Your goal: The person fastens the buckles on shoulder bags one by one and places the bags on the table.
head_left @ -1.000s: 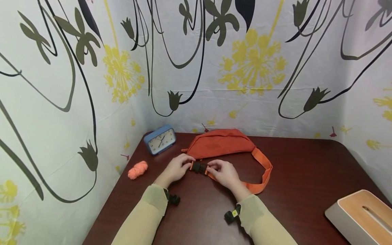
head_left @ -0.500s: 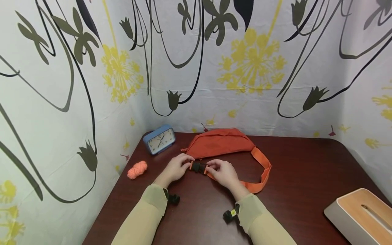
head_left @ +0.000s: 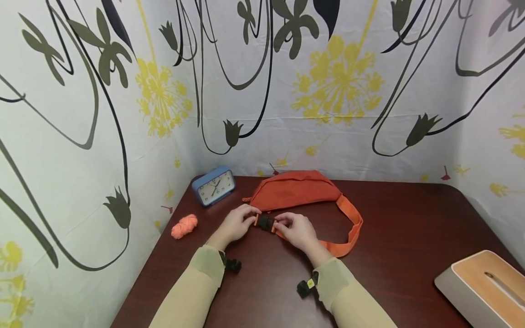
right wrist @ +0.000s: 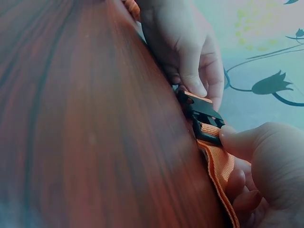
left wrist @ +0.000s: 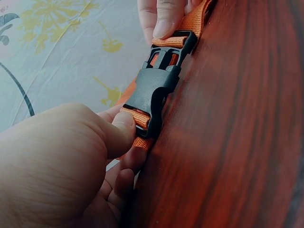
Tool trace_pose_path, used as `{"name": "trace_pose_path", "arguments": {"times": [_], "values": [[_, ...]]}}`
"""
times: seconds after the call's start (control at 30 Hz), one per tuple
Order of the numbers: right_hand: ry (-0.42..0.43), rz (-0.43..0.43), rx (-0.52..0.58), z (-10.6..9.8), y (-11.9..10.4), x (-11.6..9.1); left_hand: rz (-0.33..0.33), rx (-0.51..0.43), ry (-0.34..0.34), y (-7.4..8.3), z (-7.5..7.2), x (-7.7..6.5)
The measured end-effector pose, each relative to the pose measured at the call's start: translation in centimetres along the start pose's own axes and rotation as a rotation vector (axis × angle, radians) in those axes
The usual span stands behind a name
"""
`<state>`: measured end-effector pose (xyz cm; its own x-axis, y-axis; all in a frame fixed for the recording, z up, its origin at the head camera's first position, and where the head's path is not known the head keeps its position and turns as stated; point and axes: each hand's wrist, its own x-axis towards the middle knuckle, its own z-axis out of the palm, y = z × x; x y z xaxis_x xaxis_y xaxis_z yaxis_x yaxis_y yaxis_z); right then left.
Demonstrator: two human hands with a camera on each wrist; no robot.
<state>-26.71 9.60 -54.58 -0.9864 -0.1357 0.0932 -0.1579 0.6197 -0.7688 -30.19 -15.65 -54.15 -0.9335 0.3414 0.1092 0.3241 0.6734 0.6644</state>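
Observation:
An orange waist pack (head_left: 295,189) lies on the table, its orange strap (head_left: 356,223) looping round to the right and front. Between my hands is the strap's black side-release buckle (left wrist: 152,90). My left hand (head_left: 237,224) pinches the socket half at its webbing end, thumb on top. With thumb and fingers, my right hand (head_left: 299,231) pinches the prong half (right wrist: 209,135) and the webbing (right wrist: 221,164) beside it. The prongs sit partly inside the socket, and a stretch of them still shows between the halves in the left wrist view. Fingers beneath the buckle are partly hidden.
A blue alarm clock (head_left: 213,186) stands at the table's back left. In front of it lies a coral yarn bundle (head_left: 184,226). At the right front edge is a white box with a wooden slotted lid (head_left: 490,273). Patterned cloth walls (head_left: 262,105) border the table.
My right hand has shifted slightly left, bringing the prong half closer to the socket half. The left hand keeps its place and grip. The pack has stayed put.

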Motion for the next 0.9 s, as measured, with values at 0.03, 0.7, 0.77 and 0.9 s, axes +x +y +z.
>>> {"name": "trace_pose_path", "arguments": {"times": [0.03,0.7,0.77,0.9], "values": [[-0.001,-0.001,0.001,0.1,0.0,0.0,-0.003,-0.001,-0.001,0.0,0.0,0.0],[0.037,0.004,0.018,0.7,-0.9,0.2,-0.027,-0.005,0.010,0.1,-0.1,-0.1],[0.041,0.009,0.023,0.7,-1.0,0.3,-0.030,-0.005,0.011,0.0,-0.1,0.0],[0.045,0.030,0.038,0.8,-1.1,0.4,-0.028,-0.010,0.015,0.0,0.0,0.2]]}}
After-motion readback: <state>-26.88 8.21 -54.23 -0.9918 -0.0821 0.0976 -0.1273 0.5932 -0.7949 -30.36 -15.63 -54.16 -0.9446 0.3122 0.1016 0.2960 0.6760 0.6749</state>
